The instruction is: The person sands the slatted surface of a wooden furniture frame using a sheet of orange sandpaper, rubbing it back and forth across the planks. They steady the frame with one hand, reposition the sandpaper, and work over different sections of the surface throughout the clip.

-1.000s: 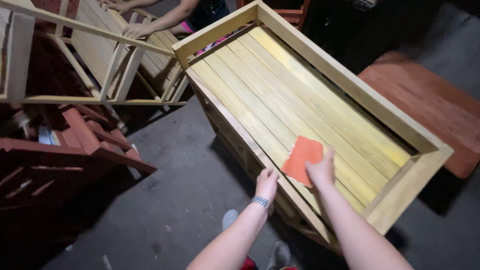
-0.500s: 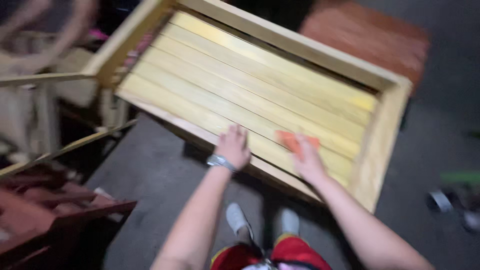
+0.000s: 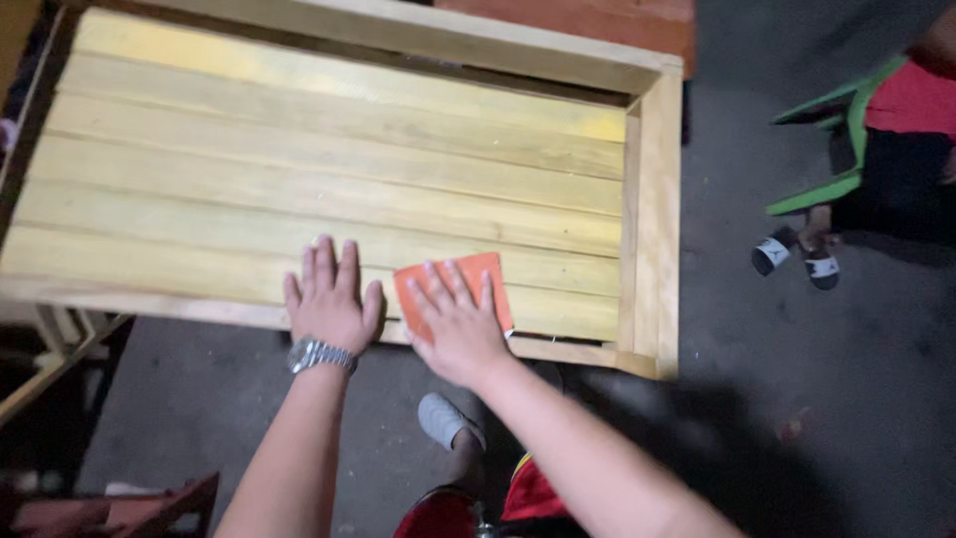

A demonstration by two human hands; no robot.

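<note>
Two hands lay flat on a slatted yellow frame (image 3: 339, 149), near its front edge. Left hand (image 3: 329, 299): open, palm down on bare slats, grasping nothing; watch (image 3: 321, 354) on the wrist. Right hand (image 3: 453, 321): fingers spread, pressing an orange pad (image 3: 468, 274) against the slats, not clenched around it. Grey floor (image 3: 777, 399) below; another person's sandalled feet (image 3: 797, 254) stood well apart at right.

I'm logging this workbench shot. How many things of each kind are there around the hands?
Slatted wooden panel: 1
Orange sanding sheet: 1
Wristwatch: 1
Hands, left hand and right hand: 2
Total: 5
</note>
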